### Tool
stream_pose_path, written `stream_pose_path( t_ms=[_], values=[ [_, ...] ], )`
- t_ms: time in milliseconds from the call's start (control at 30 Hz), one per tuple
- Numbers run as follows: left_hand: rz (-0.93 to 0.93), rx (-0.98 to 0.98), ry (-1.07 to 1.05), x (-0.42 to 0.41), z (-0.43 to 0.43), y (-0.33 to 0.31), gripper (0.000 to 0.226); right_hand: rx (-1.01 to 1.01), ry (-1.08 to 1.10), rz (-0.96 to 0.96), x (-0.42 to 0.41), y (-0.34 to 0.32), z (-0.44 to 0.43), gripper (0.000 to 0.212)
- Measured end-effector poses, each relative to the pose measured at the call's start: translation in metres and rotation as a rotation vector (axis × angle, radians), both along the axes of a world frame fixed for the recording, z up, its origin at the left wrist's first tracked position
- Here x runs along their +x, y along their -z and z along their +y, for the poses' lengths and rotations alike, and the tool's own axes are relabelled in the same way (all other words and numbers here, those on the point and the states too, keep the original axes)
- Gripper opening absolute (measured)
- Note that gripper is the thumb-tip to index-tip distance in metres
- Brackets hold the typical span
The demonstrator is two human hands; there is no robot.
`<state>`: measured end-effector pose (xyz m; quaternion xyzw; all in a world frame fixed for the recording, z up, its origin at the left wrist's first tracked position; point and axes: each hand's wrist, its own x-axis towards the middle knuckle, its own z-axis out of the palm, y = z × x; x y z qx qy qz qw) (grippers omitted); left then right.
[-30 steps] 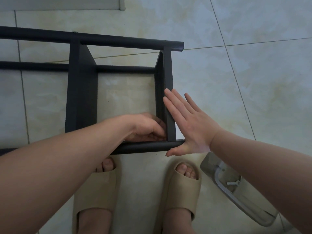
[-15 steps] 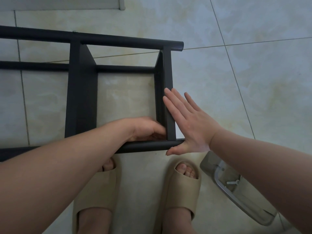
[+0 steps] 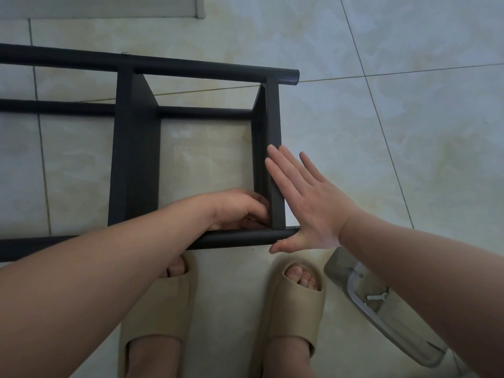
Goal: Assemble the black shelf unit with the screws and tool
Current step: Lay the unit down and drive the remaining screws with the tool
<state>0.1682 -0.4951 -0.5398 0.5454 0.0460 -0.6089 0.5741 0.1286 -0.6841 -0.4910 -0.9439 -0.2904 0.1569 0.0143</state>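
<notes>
Right hand point(image 3: 308, 203) flat, fingers straight, presses end panel of the black metal shelf unit point(image 3: 133, 159), likely bracing it. Left hand point(image 3: 237, 210) curled inside that corner, grip contents hidden, probably fastening. Unit lies on pale tiled floor point(image 3: 381, 132).

No readable text, labels, brands or numbers anywhere in view.

Shelf unit point(image 3: 135, 165) lies on floor point(image 3: 381, 132), left hand point(image 3: 240, 210) inside its near-right corner, right hand point(image 3: 308, 208) outside the end panel point(image 3: 272, 118), container point(image 3: 338, 264) right of right slipper point(image 3: 297, 315).
</notes>
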Motion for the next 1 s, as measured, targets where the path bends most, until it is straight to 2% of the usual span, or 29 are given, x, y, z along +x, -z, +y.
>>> stream_pose_path(
  t_ms=[167, 300, 467, 567, 667, 800, 1000],
  values=[
    [-0.101, 0.067, 0.046, -0.0027, -0.0003, 0.0011, 0.009, 0.001, 0.003, 0.006, -0.0012, -0.0002, 0.0004, 0.137],
    [-0.088, 0.052, 0.038, -0.0008, -0.0002, 0.0032, 0.007, 0.000, 0.002, 0.006, -0.0001, -0.0001, 0.0004, 0.136],
    [-0.030, 0.013, 0.027, 0.0003, -0.0002, 0.0013, 0.015, -0.007, 0.001, 0.006, -0.0009, 0.0006, 0.0006, 0.136],
    [-0.072, 0.048, 0.064, -0.0015, 0.0004, -0.0010, 0.015, 0.004, 0.003, 0.006, -0.0014, 0.0008, 0.0006, 0.136],
    [-0.109, 0.091, 0.072, -0.0028, -0.0003, -0.0043, 0.026, 0.006, 0.002, 0.003, -0.0010, 0.0012, 0.0002, 0.137],
    [-0.103, 0.057, 0.047, -0.0003, -0.0020, -0.0018, 0.006, 0.010, 0.000, -0.004, 0.0003, 0.0016, -0.0009, 0.136],
    [-0.038, -0.013, -0.013, 0.0019, -0.0006, 0.0018, 0.020, 0.015, 0.003, -0.002, 0.0008, 0.0012, -0.0009, 0.135]
  ],
)
